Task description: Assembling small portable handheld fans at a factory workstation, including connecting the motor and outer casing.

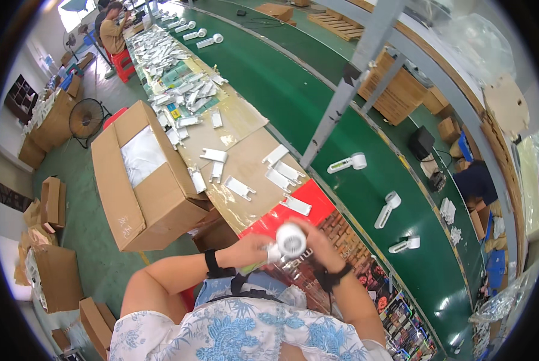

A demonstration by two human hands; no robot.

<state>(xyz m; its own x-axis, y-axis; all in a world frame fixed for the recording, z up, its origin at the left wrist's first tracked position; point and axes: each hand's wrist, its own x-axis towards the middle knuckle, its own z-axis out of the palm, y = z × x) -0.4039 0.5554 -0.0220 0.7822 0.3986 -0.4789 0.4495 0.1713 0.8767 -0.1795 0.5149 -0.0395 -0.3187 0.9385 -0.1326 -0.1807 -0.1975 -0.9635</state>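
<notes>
Close in front of me is a white handheld fan (291, 240), its round head tilted up towards me. My left hand (249, 251) is closed on its handle side, slightly smeared by motion. Curled against the right side of the head is my right hand (319, 245), with some fingertips hidden behind it. Just beyond my hands, a white plastic handle shell (296, 205) lies on a red sheet (317, 197). Several more shells, such as one shell (240, 188), are spread over the tan bench top (243, 157).
An open cardboard box (120, 204) with a white liner stands at the bench's left. The green conveyor (357, 198) runs along the right, carrying white fans (389, 210). A grey metal post (349, 90) rises beside it. A person (111, 33) sits at the far end.
</notes>
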